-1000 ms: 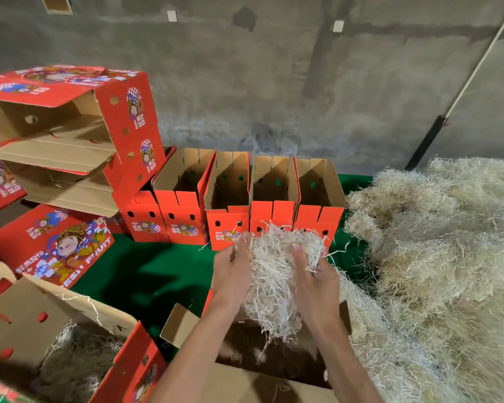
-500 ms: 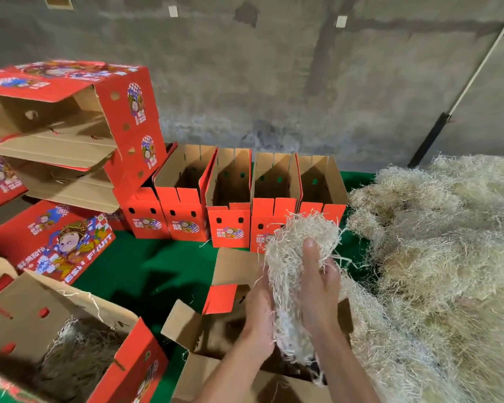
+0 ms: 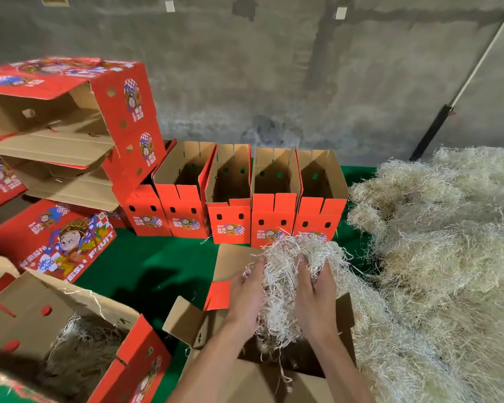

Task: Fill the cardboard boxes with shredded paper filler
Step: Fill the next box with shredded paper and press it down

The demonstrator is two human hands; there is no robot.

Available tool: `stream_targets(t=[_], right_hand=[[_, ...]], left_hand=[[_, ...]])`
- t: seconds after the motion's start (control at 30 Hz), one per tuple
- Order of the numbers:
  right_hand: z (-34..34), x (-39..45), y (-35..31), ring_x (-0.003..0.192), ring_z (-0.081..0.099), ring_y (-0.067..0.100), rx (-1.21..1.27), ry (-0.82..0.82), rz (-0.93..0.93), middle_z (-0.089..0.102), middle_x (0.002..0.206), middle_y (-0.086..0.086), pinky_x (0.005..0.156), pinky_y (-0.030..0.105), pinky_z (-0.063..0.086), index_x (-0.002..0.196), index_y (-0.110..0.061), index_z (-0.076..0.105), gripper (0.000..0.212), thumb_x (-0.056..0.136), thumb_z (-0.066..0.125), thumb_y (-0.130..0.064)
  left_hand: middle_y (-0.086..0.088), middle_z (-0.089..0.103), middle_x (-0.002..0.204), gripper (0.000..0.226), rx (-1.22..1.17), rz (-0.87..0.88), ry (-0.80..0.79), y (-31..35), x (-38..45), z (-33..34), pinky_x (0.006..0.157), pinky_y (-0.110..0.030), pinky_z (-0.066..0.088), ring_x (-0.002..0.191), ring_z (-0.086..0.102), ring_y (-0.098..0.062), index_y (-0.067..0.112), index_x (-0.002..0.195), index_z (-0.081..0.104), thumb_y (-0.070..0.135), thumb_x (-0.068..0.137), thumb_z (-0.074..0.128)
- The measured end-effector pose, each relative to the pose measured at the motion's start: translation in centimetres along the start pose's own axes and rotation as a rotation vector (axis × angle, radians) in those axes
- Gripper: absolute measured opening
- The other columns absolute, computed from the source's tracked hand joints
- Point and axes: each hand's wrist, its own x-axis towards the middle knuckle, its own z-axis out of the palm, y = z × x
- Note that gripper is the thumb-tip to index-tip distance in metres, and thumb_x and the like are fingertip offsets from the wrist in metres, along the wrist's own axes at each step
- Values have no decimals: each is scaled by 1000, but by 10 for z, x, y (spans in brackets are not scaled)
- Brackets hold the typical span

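Both hands (image 3: 280, 298) clutch filler clump (image 3: 291, 274) over box (image 3: 186, 321).

Bare concrete wall (image 3: 274, 82) w/ stains; green floor cover (image 3: 146, 266); pole (image 3: 460, 91) leaning at rt.

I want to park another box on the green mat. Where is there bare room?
The widest bare patch of green mat lies between the row of open boxes, the printed box and the box under both hands. To the right, the paper heap covers the mat. The left is crowded with stacked boxes.
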Motion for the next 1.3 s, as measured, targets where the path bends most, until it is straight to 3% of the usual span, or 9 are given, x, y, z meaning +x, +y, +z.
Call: stream_targets(t=[0.2,0.27,0.37,0.67,0.7,0.77,0.8,1.13,1.3], right_hand=[[-8,-9,-9,109,60,-7,84,-37,29,69,104,-1,84,2,24,115,-18,58,61,91,45,-72],[-14,-11,-7,93,55,-7,107,-75,39,63,101,-11,88,17,41,111,-21,59,62,88,48,-77],[-26,-15,2,134,40,7,111,-150,240,40,141,-17,113,41,35,153,-32,28,99,75,58,-84],[-43,-23,21,96,55,1,46,-274,352,49,113,-18,71,27,44,151,-34,26,103,69,68,-79],[-42,-22,20,88,61,5,15,-270,353,36,92,-32,64,23,42,148,-26,33,94,74,68,-73],[-41,-18,18,99,62,23,-16,-259,320,55,92,32,52,21,41,116,-22,56,58,76,68,-62],[-41,-17,16,67,33,6,-15,-282,301,54,66,6,51,25,39,101,-28,58,44,73,67,-60],[-12,-6,7,106,68,3,-74,-745,256,70,116,-24,93,27,56,122,-42,58,49,80,75,-60],[-19,1,22,103,60,-1,-304,-699,267,56,127,-15,88,32,58,142,-39,41,85,73,58,-86]], left_hand=[[15,52,94,18,93,94,17,-8,9,-7,70,-21,39,76,50,6,32,95,51,49,95,59],[12,52,86,33,183,49,-25,-11,5,-13,70,-21,38,73,57,-1,35,104,57,64,88,58],[1,68,104,77,352,-102,-212,-20,4,-30,102,-38,44,103,65,-15,26,121,58,86,74,53],[8,63,95,26,1073,404,-104,-39,12,-65,69,-40,59,73,65,-9,32,123,46,42,100,49],[5,66,95,27,1064,498,-40,-41,12,-69,73,-41,58,76,66,-13,30,126,48,40,100,49],[5,66,109,32,920,651,88,-41,12,-78,91,-33,53,99,65,-14,24,129,54,39,102,48],[8,64,116,35,816,672,120,-39,11,-82,96,-28,49,110,61,-12,23,129,56,43,101,47],[-8,66,132,74,-22,-291,-477,-12,9,-102,104,-47,48,122,63,-28,25,138,59,59,76,80],[-12,53,140,99,200,-174,-84,-25,18,-98,115,-44,34,131,47,-26,12,152,30,37,74,87]])
